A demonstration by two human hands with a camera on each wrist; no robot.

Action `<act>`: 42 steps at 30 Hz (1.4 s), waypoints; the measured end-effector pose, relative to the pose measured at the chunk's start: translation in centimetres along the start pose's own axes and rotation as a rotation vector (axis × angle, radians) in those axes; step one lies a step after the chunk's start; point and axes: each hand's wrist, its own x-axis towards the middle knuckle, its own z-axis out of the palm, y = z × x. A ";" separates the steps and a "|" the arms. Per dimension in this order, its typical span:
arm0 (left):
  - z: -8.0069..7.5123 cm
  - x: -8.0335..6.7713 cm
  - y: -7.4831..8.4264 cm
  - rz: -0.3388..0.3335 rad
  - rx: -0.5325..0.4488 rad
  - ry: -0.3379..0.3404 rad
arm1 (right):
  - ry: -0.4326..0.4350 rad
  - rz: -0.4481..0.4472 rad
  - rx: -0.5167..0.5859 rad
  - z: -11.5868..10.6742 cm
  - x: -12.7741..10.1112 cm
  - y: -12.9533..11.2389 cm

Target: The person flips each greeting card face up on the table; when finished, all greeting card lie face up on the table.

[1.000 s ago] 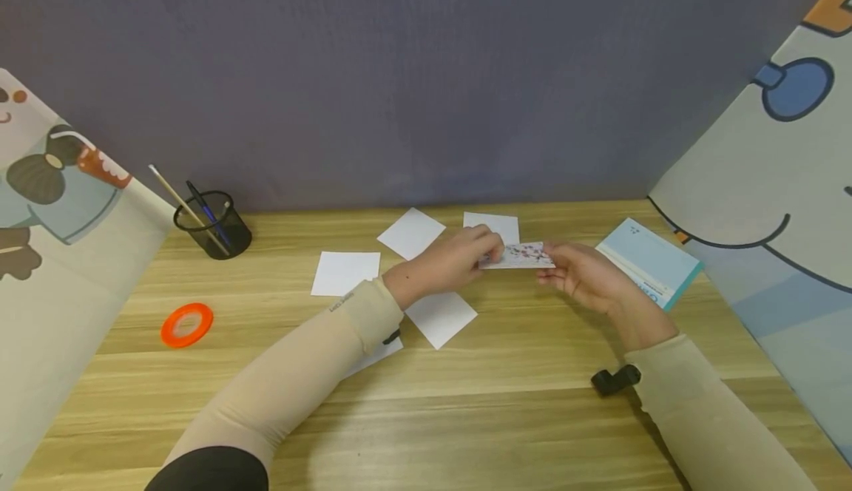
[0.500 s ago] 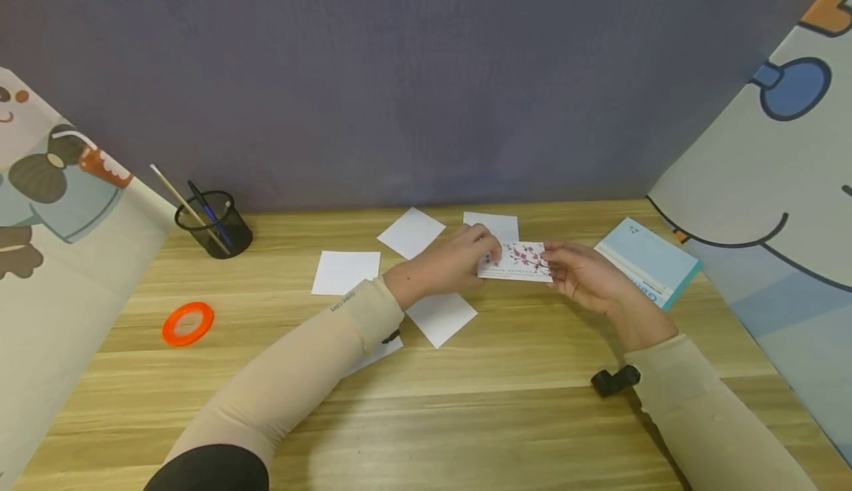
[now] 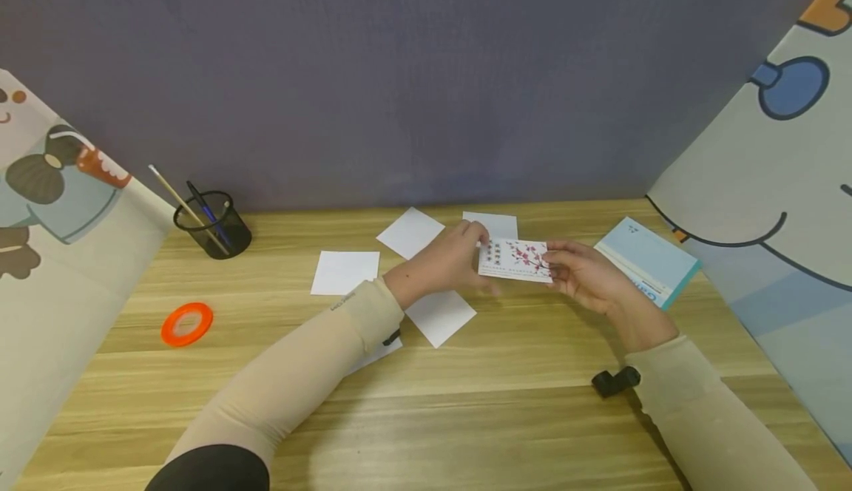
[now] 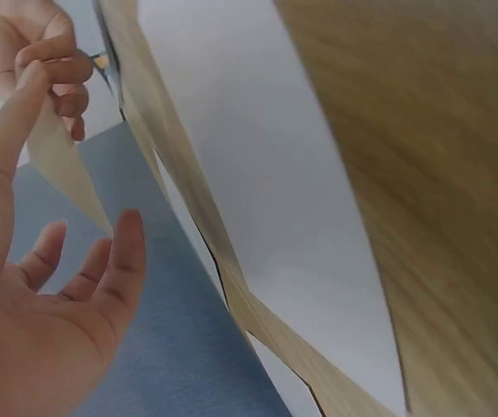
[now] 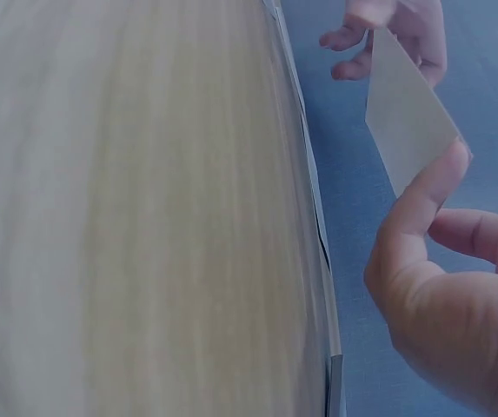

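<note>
Sticker sheet (image 3: pixel 516 260), printed with red blossoms and a column of small coloured marks, is held in the air just above the wooden desk (image 3: pixel 466 402), between both hands, near the desk's far middle. The right hand (image 3: pixel 586 276) pinches its right short edge between thumb and curled fingers; the right wrist view shows the thumb tip pressed on a corner of the sheet's plain back (image 5: pixel 408 130). The left hand (image 3: pixel 442 260) is at the left short edge, its thumb and forefinger on that edge, while in the left wrist view the other fingers spread loosely and the palm is open; how firm that hold is I cannot tell.

4 white paper squares lie flat around the hands: 1 (image 3: pixel 345 272) to the left, 1 (image 3: pixel 410 232) at the back left, 1 (image 3: pixel 492 223) behind the sheet and partly hidden by it, 1 (image 3: pixel 441 317) just below the left wrist. A further white slip (image 3: pixel 376 354) peeks out under the left forearm. A pale blue booklet (image 3: pixel 648 260) lies just right of the right hand, its near corner close to the wrist. A black mesh pen cup (image 3: pixel 213 225) stands at the back left, and an orange tape ring (image 3: pixel 187 324) lies well apart at the left edge. The near half of the desk is bare wood apart from the forearms.
</note>
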 end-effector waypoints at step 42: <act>1.6 0.9 0.8 -0.307 -0.275 -0.127 | -0.021 0.050 -0.351 -0.1 0.6 0.2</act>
